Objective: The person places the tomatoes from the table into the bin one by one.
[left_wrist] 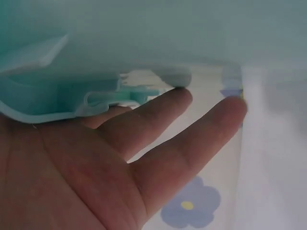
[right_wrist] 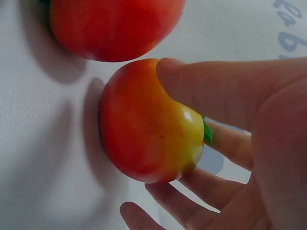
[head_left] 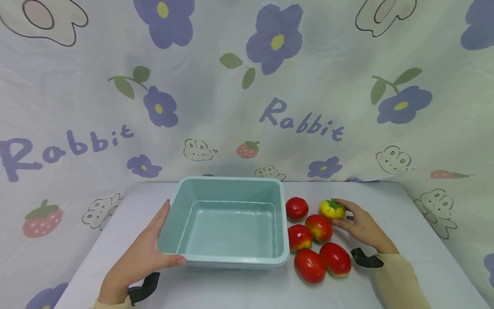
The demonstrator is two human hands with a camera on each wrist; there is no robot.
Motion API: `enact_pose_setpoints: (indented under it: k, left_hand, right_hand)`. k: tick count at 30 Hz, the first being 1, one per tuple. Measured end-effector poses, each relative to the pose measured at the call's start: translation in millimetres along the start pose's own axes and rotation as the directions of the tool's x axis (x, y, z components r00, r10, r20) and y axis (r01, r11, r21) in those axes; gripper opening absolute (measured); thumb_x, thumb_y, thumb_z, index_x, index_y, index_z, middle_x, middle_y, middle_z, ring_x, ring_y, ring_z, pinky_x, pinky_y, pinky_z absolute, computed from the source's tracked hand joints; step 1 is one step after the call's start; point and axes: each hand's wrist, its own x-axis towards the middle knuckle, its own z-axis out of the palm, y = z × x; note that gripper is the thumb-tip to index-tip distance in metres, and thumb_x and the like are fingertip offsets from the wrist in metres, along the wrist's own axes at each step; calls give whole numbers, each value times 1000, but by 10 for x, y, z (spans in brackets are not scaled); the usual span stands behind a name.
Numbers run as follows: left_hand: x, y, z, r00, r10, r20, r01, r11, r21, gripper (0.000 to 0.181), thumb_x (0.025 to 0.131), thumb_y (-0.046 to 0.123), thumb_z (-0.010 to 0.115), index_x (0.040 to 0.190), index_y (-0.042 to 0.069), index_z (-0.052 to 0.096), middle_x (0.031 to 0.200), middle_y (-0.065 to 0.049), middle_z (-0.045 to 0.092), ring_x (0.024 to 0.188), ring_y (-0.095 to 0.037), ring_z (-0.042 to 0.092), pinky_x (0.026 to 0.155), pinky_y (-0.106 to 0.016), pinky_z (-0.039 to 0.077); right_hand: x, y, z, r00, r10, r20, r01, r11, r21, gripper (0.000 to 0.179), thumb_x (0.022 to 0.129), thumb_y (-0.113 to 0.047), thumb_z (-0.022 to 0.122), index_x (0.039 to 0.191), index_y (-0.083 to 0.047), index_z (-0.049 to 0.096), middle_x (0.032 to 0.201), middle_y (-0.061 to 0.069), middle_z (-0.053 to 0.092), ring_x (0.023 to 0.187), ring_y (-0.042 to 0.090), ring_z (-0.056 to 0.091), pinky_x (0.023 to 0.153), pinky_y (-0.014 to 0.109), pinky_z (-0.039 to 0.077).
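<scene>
In the head view, my right hand (head_left: 360, 222) holds a yellow-and-red tomato (head_left: 332, 210) with a green leafy top. The right wrist view shows the thumb (right_wrist: 192, 84) across this tomato (right_wrist: 144, 124) and the other fingers around its far side. My left hand (head_left: 143, 253) rests against the left side of a pale blue-green plastic basin (head_left: 227, 259), thumb at its front wall. Seen from the left wrist, the fingers (left_wrist: 187, 148) are straight and spread below the rim. Nothing lies inside the basin.
Several red tomatoes lie right of the basin: one at the back (head_left: 296, 208), a red-yellow pair (head_left: 318, 228) in the middle, and two oval ones (head_left: 310, 266) in front. They sit on a white-covered table (head_left: 216, 292). A printed curtain (head_left: 216, 107) hangs behind.
</scene>
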Motion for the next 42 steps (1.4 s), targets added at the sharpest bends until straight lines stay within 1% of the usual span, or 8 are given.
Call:
enact_pose_setpoints:
  k: [3, 8, 13, 19, 24, 32, 37, 42]
  left_hand:
    - [9, -3, 0, 1000, 3, -1, -3, 1000, 15, 135, 52, 37, 88, 150, 20, -5, 155, -2, 2, 132, -34, 21, 93, -64, 32]
    - [27, 1, 4, 1000, -4, -6, 4, 999, 33, 136, 53, 39, 88, 149, 18, -5, 155, -6, 3, 130, -34, 25, 91, -64, 34]
    - [20, 0, 5, 1000, -15, -12, 15, 999, 34, 135, 53, 39, 88, 149, 20, -5, 155, -8, 5, 129, -35, 26, 91, -63, 34]
    - [-6, 10, 12, 999, -41, -7, 41, 999, 21, 132, 56, 39, 87, 149, 23, -6, 153, -14, 10, 128, -36, 28, 91, -63, 35]
    - [-17, 15, 20, 999, -44, 4, 44, 999, 20, 131, 57, 39, 86, 148, 26, -7, 152, -19, 14, 125, -37, 32, 91, -62, 36]
    - [-26, 5, 44, 998, -63, 2, 63, 998, 8, 131, 57, 37, 87, 148, 25, -7, 149, -20, 20, 115, -33, 43, 85, -54, 44]
    - [-38, -6, 29, 999, -36, 1, 36, 999, 5, 131, 57, 36, 87, 149, 25, -6, 152, -16, 16, 121, -32, 38, 89, -57, 40]
    - [-47, -1, 6, 1000, -18, 9, 19, 1000, -11, 130, 58, 33, 87, 148, 26, -6, 153, -9, 15, 123, -26, 35, 91, -56, 37]
  right_hand:
    - [20, 33, -17, 1000, 5, -15, -5, 1000, 3, 70, 81, -41, 68, 138, -12, 39, 136, 16, 42, 117, 38, 45, 88, 53, 45]
    - [65, 76, -34, 998, 61, -29, -61, 998, 12, 72, 81, -45, 67, 138, -13, 38, 136, 17, 42, 116, 40, 47, 87, 52, 46]
    - [91, 85, -35, 997, 64, -42, -64, 998, 16, 74, 79, -45, 69, 137, -11, 38, 136, 20, 42, 115, 40, 48, 88, 51, 45]
    - [57, 32, -78, 993, 96, -62, -96, 995, 0, 76, 80, -48, 67, 139, -12, 37, 136, 21, 41, 115, 41, 48, 85, 51, 47]
    - [3, -49, -90, 992, 104, -75, -102, 994, 29, 76, 80, -48, 67, 140, -13, 36, 136, 20, 40, 116, 40, 46, 85, 51, 47]
    - [-37, -183, -55, 991, 48, -123, -45, 999, 25, 73, 81, -45, 67, 140, -15, 37, 137, 18, 39, 116, 39, 46, 85, 51, 47]
    - [-68, -302, -60, 986, -11, -167, 13, 1000, 10, 71, 82, -41, 68, 139, -14, 37, 136, 16, 41, 115, 39, 46, 85, 52, 46]
    - [-101, -432, -52, 975, -64, -214, 67, 998, 4, 68, 82, -38, 69, 138, -13, 39, 134, 13, 44, 114, 36, 47, 84, 53, 46]
